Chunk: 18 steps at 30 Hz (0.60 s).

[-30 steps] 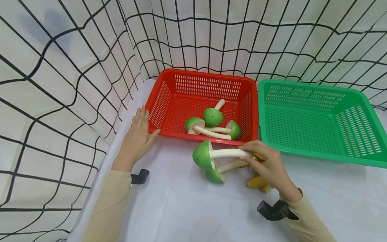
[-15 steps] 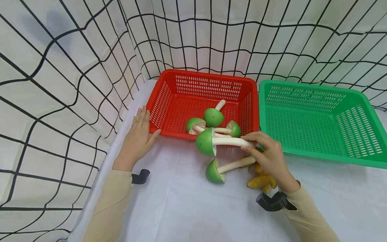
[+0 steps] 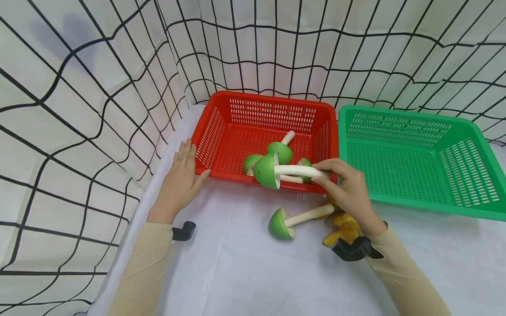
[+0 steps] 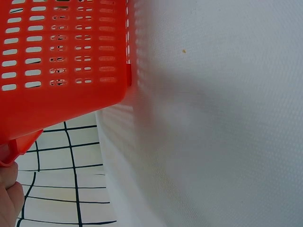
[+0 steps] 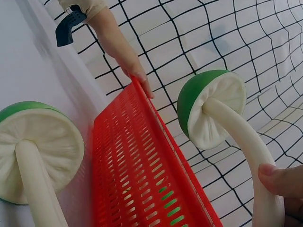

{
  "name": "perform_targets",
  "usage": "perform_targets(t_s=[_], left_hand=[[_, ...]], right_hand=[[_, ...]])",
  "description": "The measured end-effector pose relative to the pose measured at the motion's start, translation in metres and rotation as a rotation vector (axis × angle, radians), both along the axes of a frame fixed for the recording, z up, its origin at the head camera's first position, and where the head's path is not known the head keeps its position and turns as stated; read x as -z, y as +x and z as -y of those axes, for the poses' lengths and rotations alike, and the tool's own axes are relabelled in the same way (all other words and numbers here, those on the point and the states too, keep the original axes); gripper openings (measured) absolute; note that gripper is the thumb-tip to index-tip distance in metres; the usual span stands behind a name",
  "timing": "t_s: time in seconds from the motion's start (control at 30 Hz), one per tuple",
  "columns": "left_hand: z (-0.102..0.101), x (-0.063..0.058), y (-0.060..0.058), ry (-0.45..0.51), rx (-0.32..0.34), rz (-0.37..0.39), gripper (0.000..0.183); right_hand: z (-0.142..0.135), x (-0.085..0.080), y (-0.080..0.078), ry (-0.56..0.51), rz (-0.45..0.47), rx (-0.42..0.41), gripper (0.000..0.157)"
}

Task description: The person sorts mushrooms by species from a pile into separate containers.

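One green-capped mushroom (image 3: 291, 170), above the front edge of the red basket (image 3: 241, 140), stem pinched by the right hand (image 3: 348, 186); left hand (image 3: 174, 186), fingers straight, at the basket's left edge, best bracing it while the cap is lowered inside.

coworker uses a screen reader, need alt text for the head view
A right hand pinches a green-capped mushroom by its stem over the front rim of a red basket, which holds three more mushrooms. The left hand touches that basket's left end; a green basket stands at right. Another mushroom and yellow items, perhaps bananas, lie on white cloth in front.
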<state>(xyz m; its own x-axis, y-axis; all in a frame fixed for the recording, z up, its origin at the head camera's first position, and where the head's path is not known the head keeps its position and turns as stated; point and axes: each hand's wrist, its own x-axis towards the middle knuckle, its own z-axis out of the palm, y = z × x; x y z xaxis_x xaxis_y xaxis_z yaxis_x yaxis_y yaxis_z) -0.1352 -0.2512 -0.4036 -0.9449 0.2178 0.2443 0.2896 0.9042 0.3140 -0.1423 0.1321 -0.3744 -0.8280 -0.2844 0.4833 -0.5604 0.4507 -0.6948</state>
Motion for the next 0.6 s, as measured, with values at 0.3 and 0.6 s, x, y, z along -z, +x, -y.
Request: perform_targets(t_s=[0.3, 0.6], left_hand=[[0.0, 0.001, -0.001, -0.001, 0.003, 0.0, 0.076], [0.0, 0.002, -0.001, 0.012, 0.006, -0.004, 0.076]], right_hand=[[0.007, -0.002, -0.017, 0.011, 0.038, 0.015, 0.022], [0.017, -0.002, -0.03, 0.009, 0.088, 0.002, 0.022]])
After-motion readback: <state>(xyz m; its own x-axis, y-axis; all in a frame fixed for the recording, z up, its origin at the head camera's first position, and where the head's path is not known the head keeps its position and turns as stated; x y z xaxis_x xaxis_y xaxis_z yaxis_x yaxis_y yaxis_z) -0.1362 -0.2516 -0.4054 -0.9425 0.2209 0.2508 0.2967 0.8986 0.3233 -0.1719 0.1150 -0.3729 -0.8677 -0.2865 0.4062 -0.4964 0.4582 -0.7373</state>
